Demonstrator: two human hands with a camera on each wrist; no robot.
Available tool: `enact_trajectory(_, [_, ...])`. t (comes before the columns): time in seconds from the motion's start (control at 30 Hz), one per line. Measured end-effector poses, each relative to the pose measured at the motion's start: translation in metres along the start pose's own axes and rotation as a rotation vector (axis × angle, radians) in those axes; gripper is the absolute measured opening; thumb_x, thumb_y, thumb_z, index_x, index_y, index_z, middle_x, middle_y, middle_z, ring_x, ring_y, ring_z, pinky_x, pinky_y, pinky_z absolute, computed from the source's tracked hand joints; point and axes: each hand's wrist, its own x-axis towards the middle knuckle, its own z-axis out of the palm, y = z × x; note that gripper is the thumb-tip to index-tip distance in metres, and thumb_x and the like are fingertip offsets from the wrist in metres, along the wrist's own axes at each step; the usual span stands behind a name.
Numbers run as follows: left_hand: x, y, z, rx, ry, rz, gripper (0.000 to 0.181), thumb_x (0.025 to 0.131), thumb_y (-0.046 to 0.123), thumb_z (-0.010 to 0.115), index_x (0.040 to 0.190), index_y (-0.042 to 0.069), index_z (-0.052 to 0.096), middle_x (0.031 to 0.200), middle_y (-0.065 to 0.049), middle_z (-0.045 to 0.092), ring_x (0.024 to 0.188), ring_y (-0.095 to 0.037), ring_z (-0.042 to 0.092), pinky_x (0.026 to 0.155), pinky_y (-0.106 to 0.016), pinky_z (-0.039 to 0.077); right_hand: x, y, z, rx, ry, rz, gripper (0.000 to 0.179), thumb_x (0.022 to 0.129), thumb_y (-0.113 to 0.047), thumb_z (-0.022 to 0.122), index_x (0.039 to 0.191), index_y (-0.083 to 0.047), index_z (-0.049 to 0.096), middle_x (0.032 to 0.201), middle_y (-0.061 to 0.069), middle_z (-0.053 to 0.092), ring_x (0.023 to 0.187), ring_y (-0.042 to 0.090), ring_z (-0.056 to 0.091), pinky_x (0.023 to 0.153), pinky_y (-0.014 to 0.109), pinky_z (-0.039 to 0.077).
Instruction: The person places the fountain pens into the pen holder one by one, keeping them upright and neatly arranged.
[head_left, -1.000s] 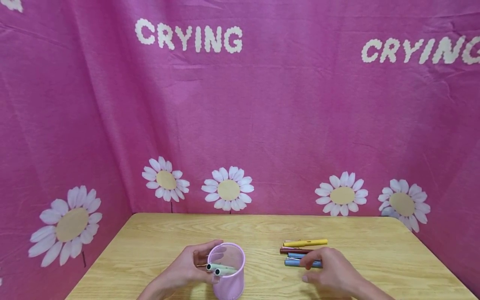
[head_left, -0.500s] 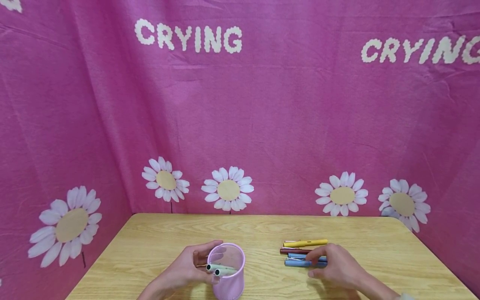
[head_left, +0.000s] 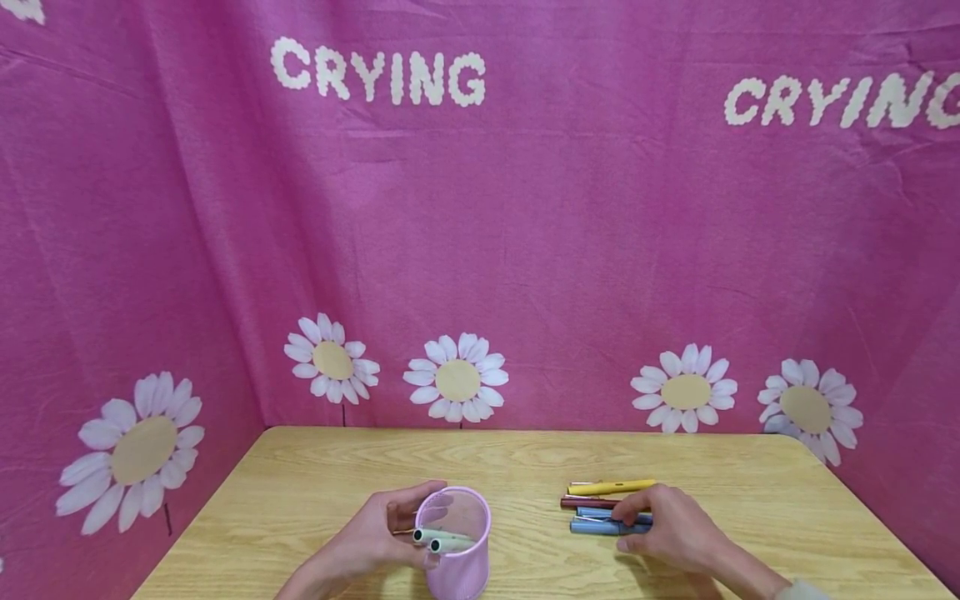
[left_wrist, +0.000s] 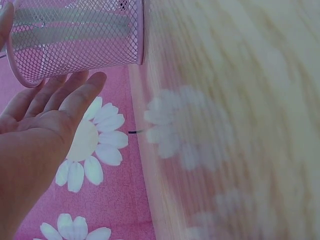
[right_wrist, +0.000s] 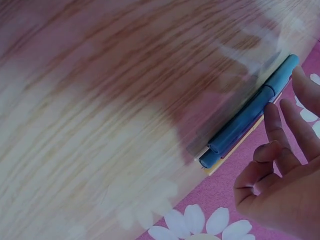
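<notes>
The left hand [head_left: 378,529] grips the cup [head_left: 457,575], thumb on the near side and fingers round the far side; the cup is pink mesh and stands upright near the front of the table [head_left: 300,475]. Two green pens [head_left: 455,542] lean in it, their black ends poking over the rim toward that hand, and their barrels show through the mesh in the left wrist view. Well to the right, the right hand [head_left: 675,529] is at the near blue pen [head_left: 592,526], its index finger reaching over the barrel and its thumb at the near side; with the hand covering the pen's right end, I cannot tell whether they pinch it. Just beyond lie the far blue pen [head_left: 592,512], the dark red pen [head_left: 585,502] and the yellow pen [head_left: 611,487], all roughly side by side on the wood. A pink cloth [head_left: 525,250] printed with white daisies hangs behind.
</notes>
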Motion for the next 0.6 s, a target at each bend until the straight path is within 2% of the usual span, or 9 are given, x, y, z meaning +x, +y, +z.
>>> enact_trajectory(0.23, [-0.0007,0.0007,0.0002,-0.005,0.007,-0.006,0.084,0.083,-0.002,0.083,0.156,-0.01,0.041,0.146,-0.027,0.057,0.132,-0.041,0.056,0.098,-0.029,0.055,0.0022,-0.0028,0.0001,0.024,-0.02,0.036,0.027,0.072,-0.024,0.098,0.094,-0.021,0.081,0.084,-0.015,0.065,0.084,0.011,0.059,0.075,0.032,0.051])
enact_trajectory(0.6, [-0.0004,-0.0006,-0.0004,-0.01,0.011,-0.008,0.085,0.083,-0.002,0.083,0.156,-0.011,0.039,0.145,-0.027,0.058,0.133,-0.042,0.056,0.099,-0.028,0.054,0.0034,0.0023,0.0015,0.067,-0.031,-0.033,0.025,0.073,-0.018,0.097,0.093,-0.017,0.082,0.081,-0.016,0.065,0.08,0.006,0.057,0.072,0.028,0.049])
